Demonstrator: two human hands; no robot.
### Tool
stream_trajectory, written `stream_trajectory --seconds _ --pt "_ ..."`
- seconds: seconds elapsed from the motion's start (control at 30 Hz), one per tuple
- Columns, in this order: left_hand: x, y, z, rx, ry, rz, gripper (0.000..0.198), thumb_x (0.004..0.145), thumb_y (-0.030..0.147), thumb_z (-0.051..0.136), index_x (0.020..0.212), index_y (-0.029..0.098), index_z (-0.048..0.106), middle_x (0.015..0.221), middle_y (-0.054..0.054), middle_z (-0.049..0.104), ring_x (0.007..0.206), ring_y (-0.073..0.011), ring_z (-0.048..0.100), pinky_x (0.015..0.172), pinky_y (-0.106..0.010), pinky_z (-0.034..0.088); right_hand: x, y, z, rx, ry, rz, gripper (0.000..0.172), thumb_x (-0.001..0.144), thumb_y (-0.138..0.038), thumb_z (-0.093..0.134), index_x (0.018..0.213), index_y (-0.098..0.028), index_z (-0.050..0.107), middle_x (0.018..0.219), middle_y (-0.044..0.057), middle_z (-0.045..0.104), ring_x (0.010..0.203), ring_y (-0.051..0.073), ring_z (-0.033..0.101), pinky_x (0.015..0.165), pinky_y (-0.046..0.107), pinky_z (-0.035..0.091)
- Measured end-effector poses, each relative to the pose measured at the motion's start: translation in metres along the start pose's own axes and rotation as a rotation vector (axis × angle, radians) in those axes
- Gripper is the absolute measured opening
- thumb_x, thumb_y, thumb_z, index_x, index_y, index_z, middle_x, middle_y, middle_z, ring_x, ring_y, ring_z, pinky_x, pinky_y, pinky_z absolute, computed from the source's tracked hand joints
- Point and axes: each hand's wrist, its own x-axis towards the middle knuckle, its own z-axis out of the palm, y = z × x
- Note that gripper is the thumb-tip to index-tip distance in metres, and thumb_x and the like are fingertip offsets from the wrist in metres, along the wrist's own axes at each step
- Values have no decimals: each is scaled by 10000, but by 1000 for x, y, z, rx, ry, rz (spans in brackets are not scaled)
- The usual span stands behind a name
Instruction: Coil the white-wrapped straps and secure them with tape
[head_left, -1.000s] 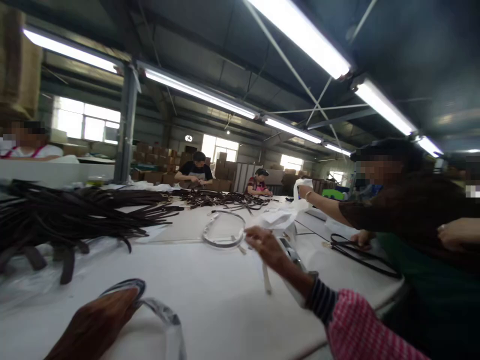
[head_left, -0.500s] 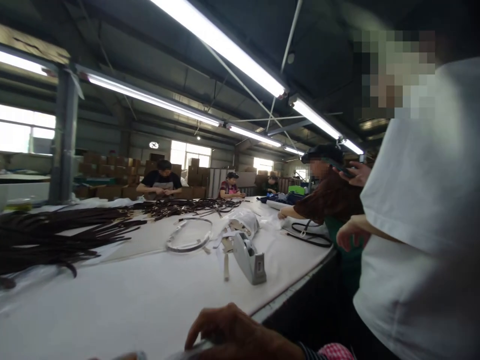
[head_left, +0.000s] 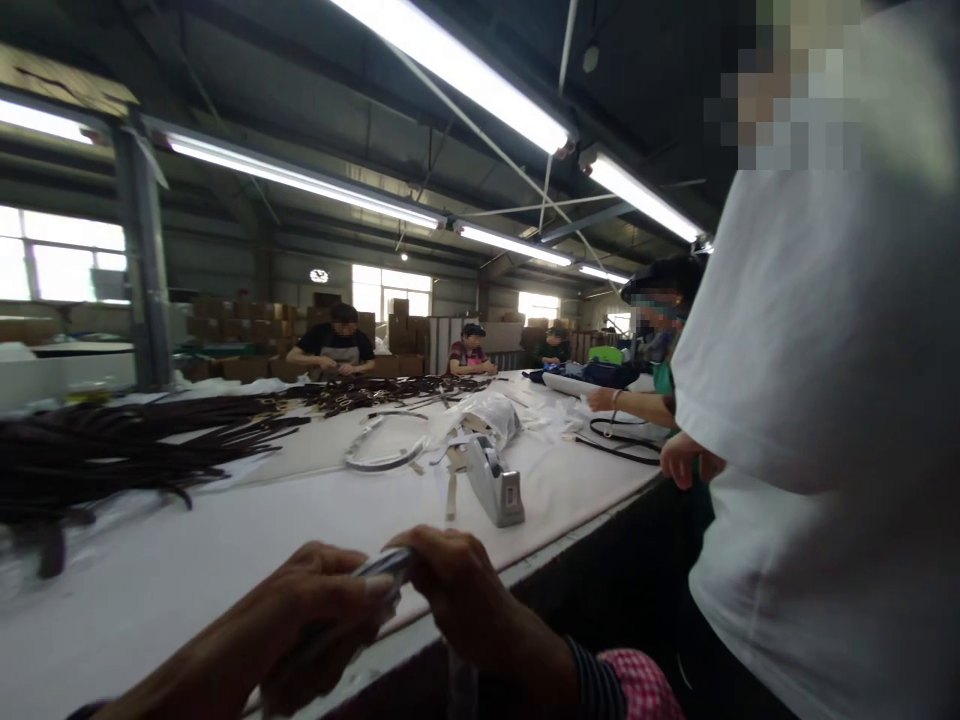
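Observation:
My left hand and my right hand meet at the near edge of the white table. Both pinch a thin shiny strap in clear wrapping held between them. The strap's lower part is hidden under my fingers. A grey tape dispenser stands on the table just beyond my right hand, with a loose pale strap lying beside it.
A heap of dark brown straps covers the table's left side. A coiled silvery strap and a plastic bag lie mid-table. A person in a white shirt stands close on my right; other workers sit further along the table.
My view has swung right and the person in white has come close. My right hand pulled back from mid-table to the near edge, and both hands now grip the wrapped strap together.

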Motion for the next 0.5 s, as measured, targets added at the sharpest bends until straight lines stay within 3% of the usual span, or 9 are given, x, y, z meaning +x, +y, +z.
stream_trajectory --seconds 0.13,0.2,0.3,0.37,0.5 --pt "7 28 -2 -160 -61 -102 420 810 518 694 663 125 662 448 -19 535 344 -93 389 368 -198 244 31 9 -19 398 -179 99 251 943 -377 629 839 -162 707 938 40 626 913 178 570 859 299 437" --pt "11 32 -10 -224 -30 -33 403 820 497 701 707 110 680 478 -22 553 369 -90 414 380 -191 260 41 15 -27 592 -266 152 247 893 -396 691 864 -154 728 942 42 621 908 178 570 857 301 449" --pt "16 30 -23 -348 27 51 391 866 461 668 721 98 682 500 -13 545 403 -75 421 399 -171 280 47 25 -32 819 -257 276 277 846 -377 739 1000 -146 743 873 38 648 781 157 589 761 283 465" --pt "19 27 -31 -420 44 51 394 892 434 636 706 89 678 487 -6 524 400 -65 404 402 -163 286 47 34 -32 899 -254 329 317 844 -382 739 1040 -133 728 869 57 686 731 154 610 729 285 466" --pt "28 19 -37 -548 30 67 393 923 385 607 700 70 683 470 -10 512 382 -63 405 387 -153 295 46 48 -22 824 -290 341 356 909 -455 669 925 -103 724 754 60 681 684 134 580 694 264 429"
